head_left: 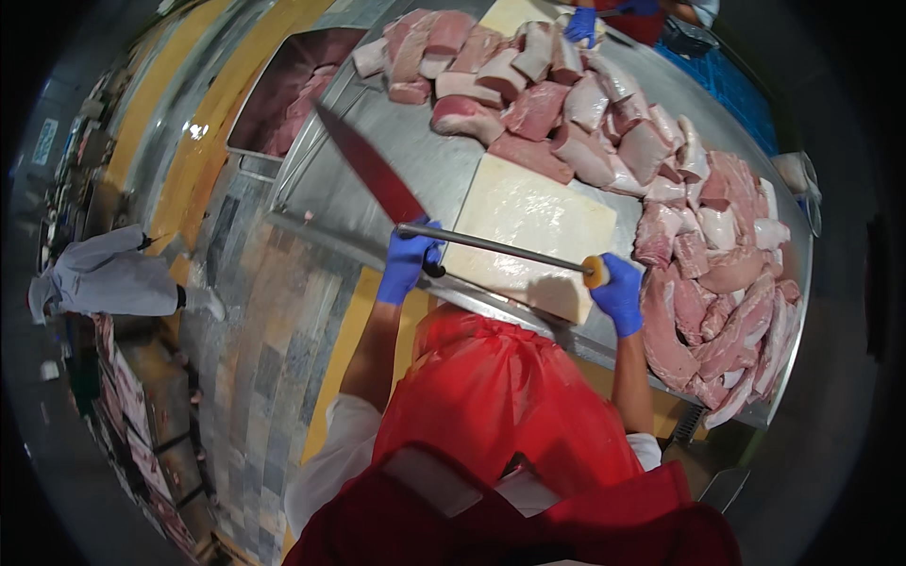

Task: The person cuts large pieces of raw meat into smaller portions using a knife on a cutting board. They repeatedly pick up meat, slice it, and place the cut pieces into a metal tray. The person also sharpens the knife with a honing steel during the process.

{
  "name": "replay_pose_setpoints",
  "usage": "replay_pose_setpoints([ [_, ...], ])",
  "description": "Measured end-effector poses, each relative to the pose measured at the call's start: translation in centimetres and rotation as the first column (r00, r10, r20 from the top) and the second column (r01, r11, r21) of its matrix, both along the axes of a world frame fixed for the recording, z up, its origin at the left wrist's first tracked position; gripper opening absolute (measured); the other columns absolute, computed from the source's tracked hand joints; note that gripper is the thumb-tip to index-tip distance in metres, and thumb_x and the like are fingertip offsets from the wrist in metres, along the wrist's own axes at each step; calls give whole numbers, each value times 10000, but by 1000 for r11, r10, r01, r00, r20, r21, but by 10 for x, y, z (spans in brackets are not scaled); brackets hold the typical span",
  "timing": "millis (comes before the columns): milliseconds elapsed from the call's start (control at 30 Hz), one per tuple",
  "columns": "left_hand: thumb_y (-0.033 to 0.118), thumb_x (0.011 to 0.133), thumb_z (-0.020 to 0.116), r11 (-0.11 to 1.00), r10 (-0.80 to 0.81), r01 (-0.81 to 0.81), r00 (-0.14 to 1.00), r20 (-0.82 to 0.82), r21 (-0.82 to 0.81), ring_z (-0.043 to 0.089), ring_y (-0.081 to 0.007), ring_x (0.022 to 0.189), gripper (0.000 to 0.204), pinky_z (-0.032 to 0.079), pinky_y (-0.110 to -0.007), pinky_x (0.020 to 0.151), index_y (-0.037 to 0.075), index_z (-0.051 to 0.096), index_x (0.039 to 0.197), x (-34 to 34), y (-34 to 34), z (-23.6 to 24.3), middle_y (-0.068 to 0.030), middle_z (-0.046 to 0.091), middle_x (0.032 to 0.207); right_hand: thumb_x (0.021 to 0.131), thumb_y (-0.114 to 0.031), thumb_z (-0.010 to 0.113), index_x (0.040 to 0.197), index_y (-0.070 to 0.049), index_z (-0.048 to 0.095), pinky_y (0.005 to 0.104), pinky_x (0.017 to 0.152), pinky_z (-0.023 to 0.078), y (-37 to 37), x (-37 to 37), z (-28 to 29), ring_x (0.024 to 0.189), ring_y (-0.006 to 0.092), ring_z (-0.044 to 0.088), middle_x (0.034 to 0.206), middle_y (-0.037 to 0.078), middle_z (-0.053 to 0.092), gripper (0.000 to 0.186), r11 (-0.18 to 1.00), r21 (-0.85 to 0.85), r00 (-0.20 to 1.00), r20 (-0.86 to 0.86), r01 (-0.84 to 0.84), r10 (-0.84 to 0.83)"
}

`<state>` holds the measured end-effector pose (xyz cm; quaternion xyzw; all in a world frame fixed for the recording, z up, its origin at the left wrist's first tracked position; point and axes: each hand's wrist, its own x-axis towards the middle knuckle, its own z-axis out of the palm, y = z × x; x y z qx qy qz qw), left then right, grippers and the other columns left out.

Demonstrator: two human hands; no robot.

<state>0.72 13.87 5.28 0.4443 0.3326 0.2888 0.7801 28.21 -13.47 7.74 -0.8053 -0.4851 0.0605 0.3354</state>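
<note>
My left hand, in a blue glove, is closed round the dark handle of a large broad-bladed knife, whose tip points up and to the left. My right hand, also blue-gloved, grips the yellow handle of a sharpening steel. The steel's grey rod runs leftward across to the heel of the blade beside my left hand; whether they touch, I cannot tell. Beneath the rod, a white cutting board with a wet sheen lies on the metal table.
Many pale pink meat pieces are heaped along the table's far and right sides. A metal tub holding meat stands beyond its left edge. Across the table shows a co-worker's gloved hand. A person in white stands at far left.
</note>
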Motion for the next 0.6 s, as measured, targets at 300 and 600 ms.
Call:
replay_pose_setpoints([
  [300,75,751,862,826,-78,133,989,-121,547,460,-77,540,288,378,-278,493,75,599,634,15,10,60,32,526,601,646,-154,757,838,-120,636,395,603,462,26,21,48,681,279,626,752,73,627,230,990,-33,922,361,-138,141],
  [600,113,775,847,827,-193,202,979,-73,525,513,-101,606,256,442,-298,554,67,599,738,14,15,22,-3,562,670,635,-99,746,837,-110,634,391,609,464,20,24,65,678,289,620,746,86,619,230,995,75,929,370,-64,32],
])
